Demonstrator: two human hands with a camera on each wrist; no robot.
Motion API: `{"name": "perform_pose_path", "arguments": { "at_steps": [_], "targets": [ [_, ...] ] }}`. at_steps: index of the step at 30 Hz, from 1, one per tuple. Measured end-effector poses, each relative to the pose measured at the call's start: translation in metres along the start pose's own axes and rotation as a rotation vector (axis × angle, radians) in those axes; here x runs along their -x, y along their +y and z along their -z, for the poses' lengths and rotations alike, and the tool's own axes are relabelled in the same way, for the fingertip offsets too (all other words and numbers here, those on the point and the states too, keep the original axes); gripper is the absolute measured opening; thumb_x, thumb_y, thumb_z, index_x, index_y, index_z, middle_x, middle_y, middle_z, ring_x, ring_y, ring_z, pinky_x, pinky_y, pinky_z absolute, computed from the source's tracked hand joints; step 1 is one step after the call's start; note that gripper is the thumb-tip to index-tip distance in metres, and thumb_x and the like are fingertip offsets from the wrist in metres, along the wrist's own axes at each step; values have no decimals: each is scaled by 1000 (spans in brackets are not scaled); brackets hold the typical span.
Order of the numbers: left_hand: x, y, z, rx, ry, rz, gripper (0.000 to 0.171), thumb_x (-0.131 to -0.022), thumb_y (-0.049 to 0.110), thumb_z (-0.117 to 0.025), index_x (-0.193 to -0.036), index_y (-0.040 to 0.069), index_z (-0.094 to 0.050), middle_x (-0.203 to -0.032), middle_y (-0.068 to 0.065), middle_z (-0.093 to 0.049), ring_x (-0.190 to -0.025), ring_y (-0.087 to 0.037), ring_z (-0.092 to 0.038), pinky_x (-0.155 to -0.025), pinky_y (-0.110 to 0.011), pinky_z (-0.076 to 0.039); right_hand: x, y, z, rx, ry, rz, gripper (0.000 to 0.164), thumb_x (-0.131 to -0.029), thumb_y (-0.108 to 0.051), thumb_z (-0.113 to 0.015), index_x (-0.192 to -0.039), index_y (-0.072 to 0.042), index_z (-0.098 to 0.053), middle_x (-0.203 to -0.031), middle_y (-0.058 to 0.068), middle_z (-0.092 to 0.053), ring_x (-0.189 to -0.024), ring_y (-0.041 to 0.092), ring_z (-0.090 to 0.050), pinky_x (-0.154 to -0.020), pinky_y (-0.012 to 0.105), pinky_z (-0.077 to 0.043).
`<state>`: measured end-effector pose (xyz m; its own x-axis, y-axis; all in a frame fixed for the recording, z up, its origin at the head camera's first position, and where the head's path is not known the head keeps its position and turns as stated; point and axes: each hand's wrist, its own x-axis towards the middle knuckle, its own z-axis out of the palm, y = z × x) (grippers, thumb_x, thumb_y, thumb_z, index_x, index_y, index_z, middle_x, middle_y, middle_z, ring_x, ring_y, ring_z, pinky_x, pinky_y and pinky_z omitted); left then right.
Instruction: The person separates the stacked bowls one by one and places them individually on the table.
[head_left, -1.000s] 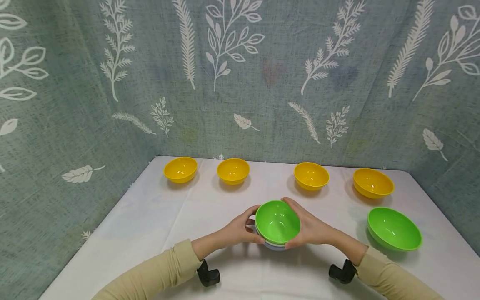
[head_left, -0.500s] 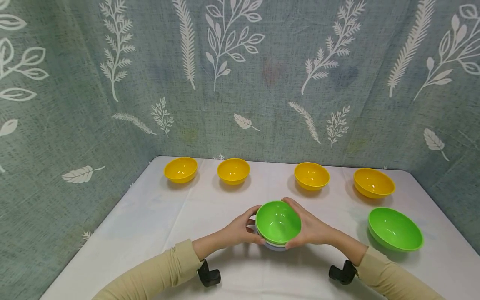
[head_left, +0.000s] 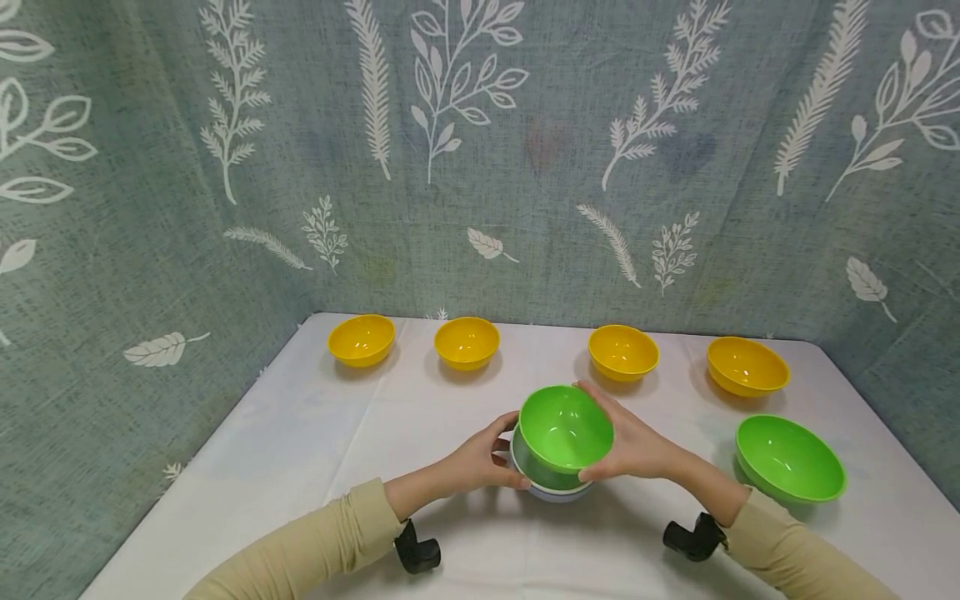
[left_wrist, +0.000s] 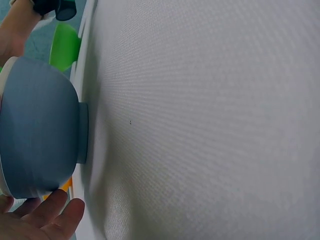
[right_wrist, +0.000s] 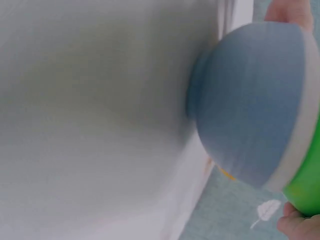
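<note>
In the head view my right hand [head_left: 633,442] grips a green bowl [head_left: 566,429] by its right side, thumb at the near edge and fingers at the far edge. The green bowl is raised and tilted, partly over a blue bowl with a white rim [head_left: 555,493]. My left hand [head_left: 483,458] holds that blue bowl from the left, fingers and thumb spread round its side. The left wrist view shows the blue bowl [left_wrist: 40,130] upright on its foot on the white cloth. From the right wrist, the green bowl [right_wrist: 306,187] shows just past the white rim.
Another green bowl [head_left: 789,458] stands on the right of the white-covered table [head_left: 360,450]. Several yellow bowls [head_left: 622,352] line the back edge. Behind them hangs a grey-green leaf-patterned curtain [head_left: 480,167]. Black wrist cameras [head_left: 418,550] sit under both sleeves.
My right hand has lifted the green bowl up out of the blue bowl, slightly away and to the right. My left hand has stayed on the blue bowl.
</note>
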<state>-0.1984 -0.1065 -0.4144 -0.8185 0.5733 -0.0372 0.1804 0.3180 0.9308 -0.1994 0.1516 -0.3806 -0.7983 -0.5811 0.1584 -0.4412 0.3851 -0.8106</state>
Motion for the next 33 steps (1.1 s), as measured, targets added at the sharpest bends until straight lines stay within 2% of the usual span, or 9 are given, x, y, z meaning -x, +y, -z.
{"name": "perform_pose_path", "arguments": {
  "at_steps": [5,13,20,24,33],
  "targets": [
    [0,0,0,4,-4,25,87,-72,14,-77,-142,10,-26,-144,-12,-32,-115,-26,-50,-90,-34,-46,3,-5,12,27,33,-9,113,-61,-21,-84,-144,4,-10,-146,26,-18,-125,43,-33,-96,58,-35],
    [0,-1,-1,3,-1,43,88,-72,15,-77,-143,9,-25,-142,-12,-33,-116,-26,-50,-89,-33,-47,13,-9,33,70,98,-62,112,-63,-20,-83,-145,1,-9,-143,25,-24,-120,42,-37,-91,53,-41],
    [0,0,-1,1,-1,38,88,-72,15,-78,-142,9,-26,-141,-12,-34,-115,-25,-50,-88,-31,-47,28,-9,47,178,177,-108,111,-62,-21,-83,-145,-1,-12,-144,27,-22,-122,43,-34,-93,59,-36],
    [0,-1,-1,4,-5,24,87,-72,15,-78,-142,9,-26,-140,-12,-35,-114,-25,-51,-87,-30,-47,35,-5,53,217,211,-144,110,-62,-22,-83,-145,-1,-13,-145,28,-20,-123,45,-32,-93,62,-34],
    [1,0,-1,11,-4,28,87,-73,14,-77,-142,8,-26,-140,-13,-35,-115,-26,-50,-89,-33,-47,49,14,53,233,236,-160,110,-61,-21,-82,-142,6,-12,-141,30,-25,-115,43,-40,-87,58,-39]
  ]
}}
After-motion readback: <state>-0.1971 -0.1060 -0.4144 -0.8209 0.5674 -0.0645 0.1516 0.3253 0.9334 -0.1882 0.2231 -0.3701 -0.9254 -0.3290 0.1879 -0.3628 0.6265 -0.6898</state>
